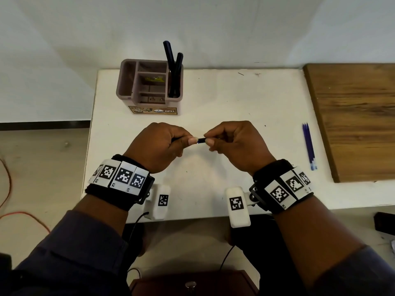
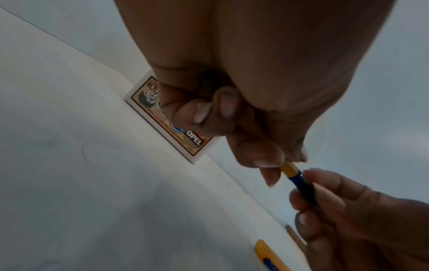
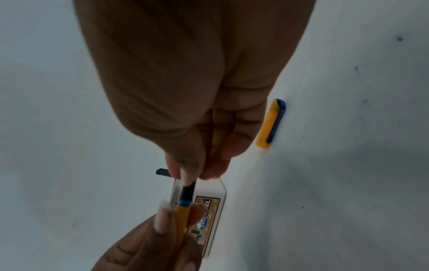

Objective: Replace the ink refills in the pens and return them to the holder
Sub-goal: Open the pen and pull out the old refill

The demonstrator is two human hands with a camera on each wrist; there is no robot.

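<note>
Both hands hold one pen point(image 1: 201, 140) level above the white table point(image 1: 235, 99). My left hand point(image 1: 188, 142) grips its yellow barrel point(image 2: 289, 167). My right hand point(image 1: 210, 141) pinches the dark blue front section point(image 3: 187, 190) where it meets the barrel. The pen's yellow cap point(image 3: 270, 122) with a blue clip lies on the table under my right hand. A brownish compartment holder point(image 1: 124, 77) stands beyond the hands, with two dark pens point(image 1: 173, 67) upright in its right slot. Blue refills point(image 1: 308, 146) lie side by side at the table's right.
A wooden board point(image 1: 352, 116) lies along the right side of the table, just past the refills. The holder's label point(image 2: 185, 132) faces me. An orange cable point(image 1: 12, 212) runs on the floor at the left.
</note>
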